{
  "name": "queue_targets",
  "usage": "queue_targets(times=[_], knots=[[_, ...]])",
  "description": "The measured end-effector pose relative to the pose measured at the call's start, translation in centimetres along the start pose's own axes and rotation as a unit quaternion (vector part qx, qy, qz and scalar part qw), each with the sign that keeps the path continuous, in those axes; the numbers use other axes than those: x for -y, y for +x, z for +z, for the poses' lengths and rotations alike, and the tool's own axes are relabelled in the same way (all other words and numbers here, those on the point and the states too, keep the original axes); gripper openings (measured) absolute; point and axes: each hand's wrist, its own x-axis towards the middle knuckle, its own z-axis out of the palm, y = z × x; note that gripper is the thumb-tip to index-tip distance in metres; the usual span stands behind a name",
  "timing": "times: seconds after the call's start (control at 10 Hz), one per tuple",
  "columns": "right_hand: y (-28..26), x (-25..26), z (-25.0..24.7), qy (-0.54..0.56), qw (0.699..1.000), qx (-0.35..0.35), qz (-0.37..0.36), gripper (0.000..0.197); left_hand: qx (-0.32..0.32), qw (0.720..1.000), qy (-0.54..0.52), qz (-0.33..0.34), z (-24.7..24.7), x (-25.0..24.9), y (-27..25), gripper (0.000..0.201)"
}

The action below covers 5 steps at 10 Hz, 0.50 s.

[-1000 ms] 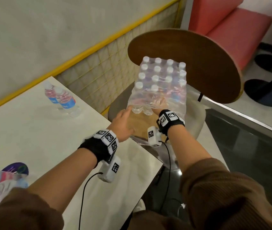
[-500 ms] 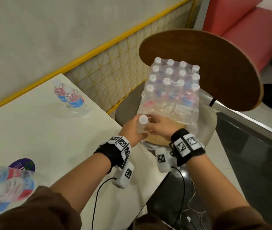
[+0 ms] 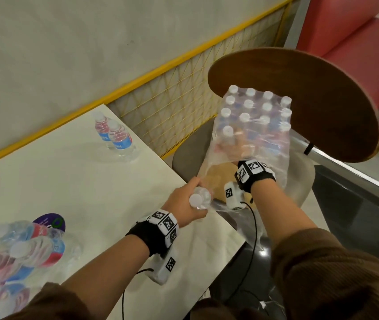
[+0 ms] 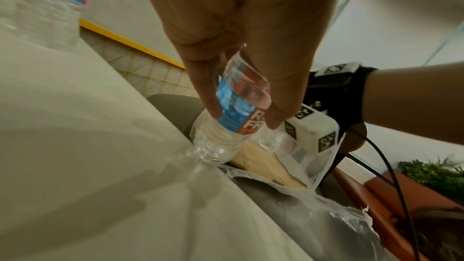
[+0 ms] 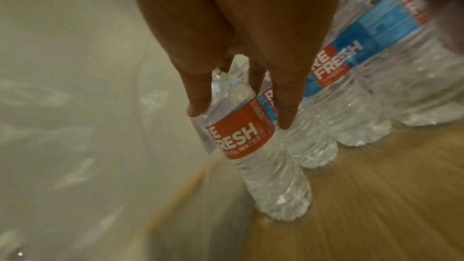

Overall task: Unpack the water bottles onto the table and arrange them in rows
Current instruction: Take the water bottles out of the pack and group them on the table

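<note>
A shrink-wrapped pack of water bottles (image 3: pixel 255 121) stands on a chair seat right of the white table (image 3: pixel 68 192). My left hand (image 3: pixel 188 204) grips one bottle (image 3: pixel 201 199) by its upper body at the table's right edge; in the left wrist view the fingers (image 4: pixel 211 106) curl round the bottle's (image 4: pixel 220 146) label. My right hand (image 5: pixel 238 118) is inside the torn wrap, fingers round a red-labelled bottle (image 5: pixel 251 146) standing on the cardboard tray. From the head only its wristband (image 3: pixel 254 172) shows. Two bottles (image 3: pixel 114 137) stand at the table's far edge.
A cluster of several bottles (image 3: pixel 17 252) fills the table's near left corner, by a purple disc (image 3: pixel 50 221). The wooden chair back (image 3: pixel 299 102) rises behind the pack. A yellow wire fence (image 3: pixel 184 93) runs along the wall. Loose plastic wrap (image 4: pixel 339 211) hangs off the seat.
My left hand has drawn a bottle out of the pack and back toward the table edge. My right hand has reached further into the wrap and closed on another bottle.
</note>
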Motion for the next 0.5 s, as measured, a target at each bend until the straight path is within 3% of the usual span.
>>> queue_targets(times=[0.1, 0.2, 0.3, 0.4, 0.5], knots=[[-4.1, -1.8, 0.0, -0.098, 0.995, -0.022, -0.008, 0.062, -0.038, 0.997, -0.057, -0.017, -0.3, 1.3, -1.5, 0.058], [-5.3, -2.0, 1.3, 0.061, 0.996, -0.056, -0.014, 0.055, -0.078, 0.993, -0.082, -0.045, -1.2, 2.4, -3.3, 0.048], [-7.0, -2.9, 2.6, 0.189, 0.976, -0.074, -0.075, 0.033, -0.089, 0.99, -0.059, -0.088, -3.0, 3.8, -5.4, 0.04], [-9.6, -3.4, 4.0, 0.214, 0.966, -0.014, -0.144, 0.033, -0.053, 0.991, 0.013, -0.123, -5.0, 5.2, -8.0, 0.041], [-11.1, -3.3, 6.2, 0.097, 0.966, 0.01, -0.238, 0.04, -0.071, 0.985, 0.039, -0.151, -7.0, 6.3, -11.1, 0.046]])
